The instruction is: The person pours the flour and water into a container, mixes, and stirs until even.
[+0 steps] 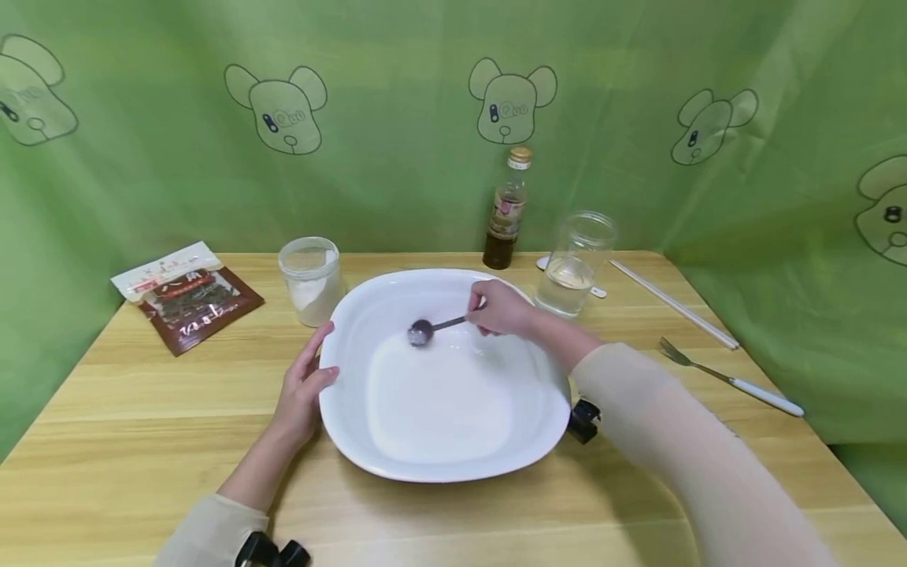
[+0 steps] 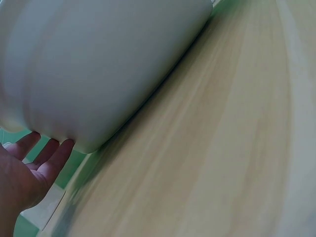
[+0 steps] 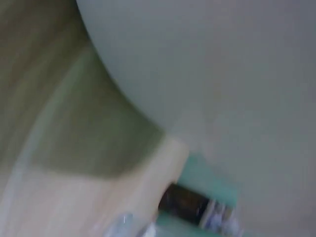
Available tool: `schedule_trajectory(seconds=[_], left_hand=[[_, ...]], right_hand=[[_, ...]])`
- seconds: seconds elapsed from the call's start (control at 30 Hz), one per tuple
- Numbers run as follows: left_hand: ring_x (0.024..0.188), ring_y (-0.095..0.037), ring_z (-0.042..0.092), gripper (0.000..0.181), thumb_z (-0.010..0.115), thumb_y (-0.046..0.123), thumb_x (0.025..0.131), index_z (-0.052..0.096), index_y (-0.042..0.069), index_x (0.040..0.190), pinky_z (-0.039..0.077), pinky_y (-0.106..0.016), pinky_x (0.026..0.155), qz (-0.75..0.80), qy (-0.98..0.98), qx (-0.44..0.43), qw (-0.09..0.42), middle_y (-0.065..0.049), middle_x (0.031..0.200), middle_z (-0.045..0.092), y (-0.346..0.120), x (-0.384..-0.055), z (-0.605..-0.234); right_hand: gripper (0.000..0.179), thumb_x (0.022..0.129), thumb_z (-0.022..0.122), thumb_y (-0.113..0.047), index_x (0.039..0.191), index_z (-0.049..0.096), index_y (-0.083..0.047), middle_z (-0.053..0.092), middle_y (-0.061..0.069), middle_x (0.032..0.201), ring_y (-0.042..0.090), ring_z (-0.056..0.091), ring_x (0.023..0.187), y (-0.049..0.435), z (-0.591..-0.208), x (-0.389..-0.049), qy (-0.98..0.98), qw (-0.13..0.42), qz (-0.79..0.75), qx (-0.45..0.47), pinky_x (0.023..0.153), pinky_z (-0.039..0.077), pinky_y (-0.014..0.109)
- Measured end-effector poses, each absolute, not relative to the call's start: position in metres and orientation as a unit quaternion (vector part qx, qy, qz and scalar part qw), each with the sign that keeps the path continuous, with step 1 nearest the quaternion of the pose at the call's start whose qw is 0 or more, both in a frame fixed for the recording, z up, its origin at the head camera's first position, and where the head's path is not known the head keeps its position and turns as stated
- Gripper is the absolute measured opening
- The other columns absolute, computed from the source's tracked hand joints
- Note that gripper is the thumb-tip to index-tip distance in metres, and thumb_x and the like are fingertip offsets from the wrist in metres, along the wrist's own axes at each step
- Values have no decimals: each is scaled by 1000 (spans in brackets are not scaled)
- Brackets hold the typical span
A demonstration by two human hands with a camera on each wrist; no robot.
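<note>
A large white basin (image 1: 439,409) stands in the middle of the table. My left hand (image 1: 301,390) rests against its left side, thumb and a fingertip at the rim. In the left wrist view, fairly straight fingers (image 2: 54,160) touch the basin's outer wall. With my right hand (image 1: 499,307) I pinch the handle of a small dark spoon (image 1: 420,332) over the basin. White, grainy stuff shows in the spoon's bowl. A milky-looking white area covers the basin's bottom; whether it is liquid I cannot tell. The right wrist view is blurred and does not show the right hand.
Behind the basin stand a jar of white powder (image 1: 312,287), a sauce bottle (image 1: 505,213) and a glass jar of clear liquid (image 1: 570,276). A brown packet (image 1: 194,299) lies left. Chopsticks (image 1: 673,303) and a fork (image 1: 730,380) lie right. Green cloth (image 1: 397,181) hangs behind.
</note>
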State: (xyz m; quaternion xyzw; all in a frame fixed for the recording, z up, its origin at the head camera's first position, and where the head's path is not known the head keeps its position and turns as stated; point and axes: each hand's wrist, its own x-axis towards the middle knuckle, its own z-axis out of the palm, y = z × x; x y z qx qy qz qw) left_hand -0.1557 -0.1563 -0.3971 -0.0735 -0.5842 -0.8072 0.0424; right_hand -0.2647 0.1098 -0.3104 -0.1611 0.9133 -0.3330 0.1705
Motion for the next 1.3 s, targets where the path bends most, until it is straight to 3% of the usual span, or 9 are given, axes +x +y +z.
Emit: schedule_trajectory(seconds=[0.23, 0.4, 0.63, 0.87, 0.97, 1.1, 1.3], left_hand=[[91, -23, 54, 60, 41, -1, 76, 30, 10, 134, 51, -34, 69, -811, -579, -74, 42, -22, 122, 37, -155, -155, -397], [92, -21, 53, 59, 42, 0, 77, 30, 11, 134, 51, -33, 67, -805, -588, -69, 37, -20, 124, 36, -156, -154, -395], [92, -21, 53, 59, 42, -1, 77, 30, 11, 134, 51, -35, 68, -806, -587, -70, 36, -19, 124, 36, -157, -155, -394], [92, -22, 53, 59, 42, -1, 77, 31, 12, 134, 51, -36, 68, -810, -581, -73, 35, -19, 122, 37, -156, -155, -395], [93, -24, 53, 59, 42, -1, 77, 31, 12, 134, 51, -36, 68, -810, -580, -75, 33, -20, 122, 37, -155, -155, -395], [93, -23, 53, 59, 42, 0, 77, 31, 12, 134, 51, -35, 68, -812, -578, -76, 31, -21, 124, 36, -155, -155, -396], [94, -21, 53, 60, 42, 0, 76, 30, 11, 134, 51, -33, 68, -809, -581, -75, 36, -20, 126, 34, -156, -155, -396]], right_hand=[[6, 81, 51, 0, 76, 48, -1, 46, 6, 48, 10, 31, 36, 98, -316, -236, 846, 308, -375, -220, 34, 23, 17], [10, 79, 50, 2, 72, 48, -4, 43, 3, 45, 9, 32, 35, 122, -300, -219, 832, 357, -303, -297, 34, 24, 17], [12, 76, 51, 4, 69, 48, -5, 45, 2, 48, 11, 41, 40, 165, -270, -223, 873, 305, -214, -314, 37, 32, 18], [12, 74, 49, 3, 68, 48, -6, 47, 2, 54, 12, 45, 43, 167, -267, -244, 929, 141, -149, -308, 41, 38, 24], [10, 74, 50, 3, 68, 48, -5, 49, 3, 57, 14, 47, 45, 158, -275, -252, 939, 98, -162, -288, 43, 40, 25], [6, 76, 51, 0, 72, 49, -4, 52, 6, 55, 15, 47, 43, 140, -289, -260, 941, 106, -218, -238, 39, 39, 23], [5, 79, 52, 0, 75, 50, -2, 52, 7, 52, 13, 42, 40, 106, -310, -257, 910, 165, -315, -211, 36, 35, 19]])
